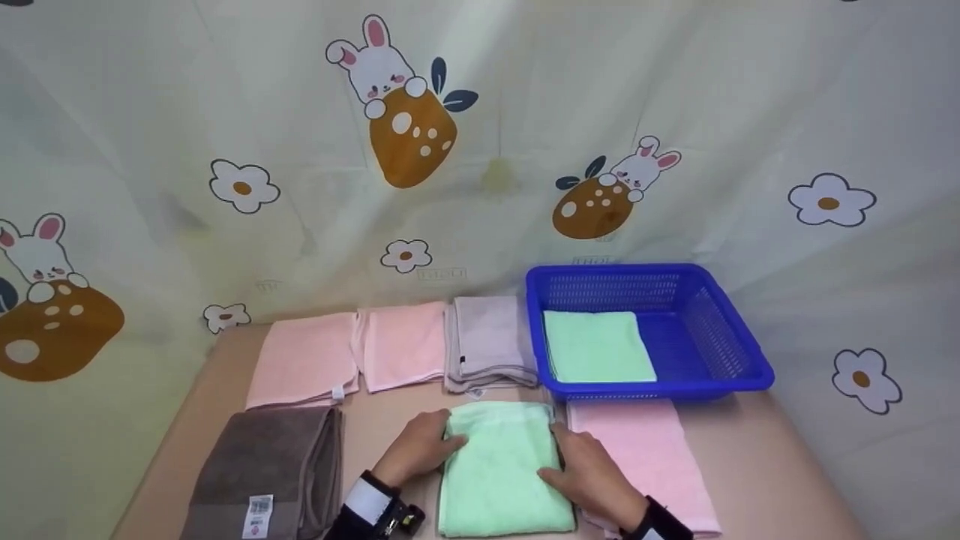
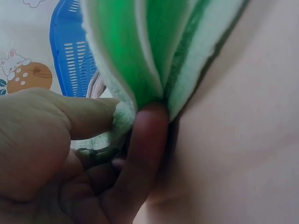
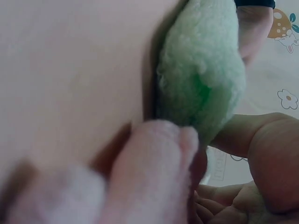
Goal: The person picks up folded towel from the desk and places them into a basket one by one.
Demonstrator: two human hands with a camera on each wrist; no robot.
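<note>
So the left hand (image 1: pixel 424 448) has a folded green towel (image 1: pixel 506 476) pinched at its left edge, thumb on top, gap only as wide as the cloth. Left wrist shot shows the layers fanning apart right by the fingertips. Right hand (image 1: pixel 596 469) has the right edge the same way, thumb over the top, fingers bent round the side.

Towel's lower middle of the frame, sides running up and down, far end pointing at the top. It's close to square, so the long axis is tough to call. Can't tell if it's flat on the tan table (image 1: pixel 757 465) or slightly lifted.

Just right of it is a pink towel (image 1: pixel 649 465), and above that a blue basket (image 1: pixel 724 330) with another green towel (image 1: pixel 600 349) inside. Grey towel (image 1: pixel 491 337) at centre, two more pink ones (image 1: pixel 307 360) left of that, brown towel (image 1: pixel 259 457) lower left.
</note>
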